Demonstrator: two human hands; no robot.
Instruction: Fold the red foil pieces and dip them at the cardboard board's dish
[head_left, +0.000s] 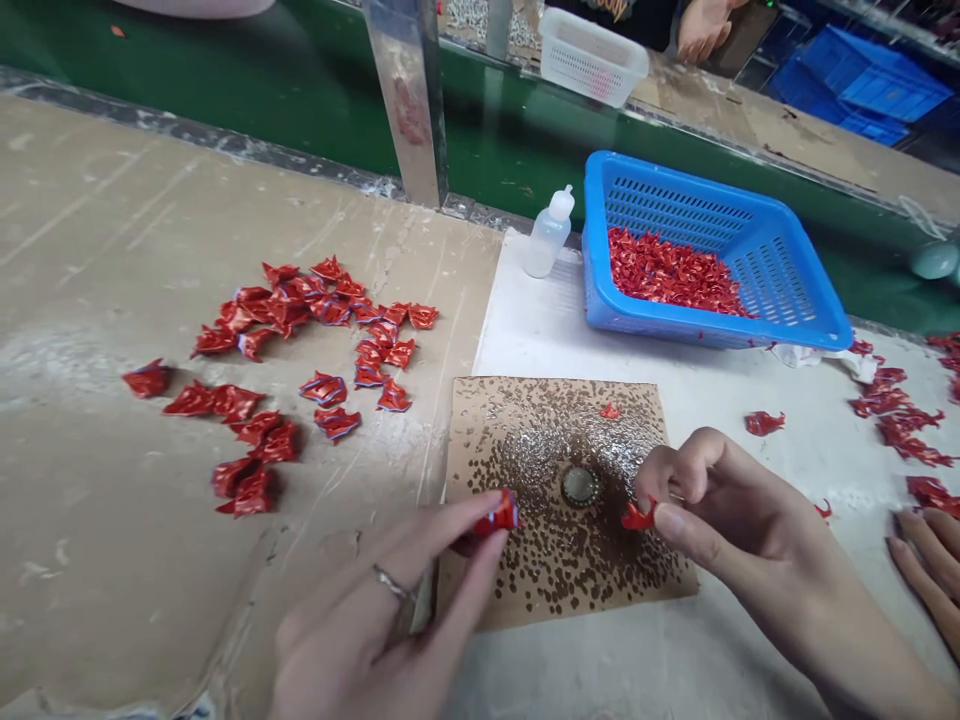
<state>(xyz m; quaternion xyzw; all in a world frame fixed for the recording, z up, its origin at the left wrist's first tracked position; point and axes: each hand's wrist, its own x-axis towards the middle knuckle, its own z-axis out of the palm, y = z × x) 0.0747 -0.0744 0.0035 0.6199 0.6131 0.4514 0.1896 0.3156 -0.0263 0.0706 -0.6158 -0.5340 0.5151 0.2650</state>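
My left hand [375, 610] pinches a crumpled red foil piece [499, 515] with a blue-edged fold over the near left edge of a speckled brown card [480, 570]. My right hand [739, 520] holds a smaller red foil piece [637, 516] between finger and thumb, over the card's right half. Between my hands, a round metal disc [580, 487] lies on the card. Another small red piece [610, 411] rests near the card's far edge. Neither held piece touches the disc.
Loose red foil pieces [300, 340] lie on the worn tan bench at left, and more [892, 410] lie at right beside another person's hand [930, 570]. A blue basket [712, 190] full of red pieces sits on white sheeting [525, 330] next to a plastic dropper bottle [550, 233].
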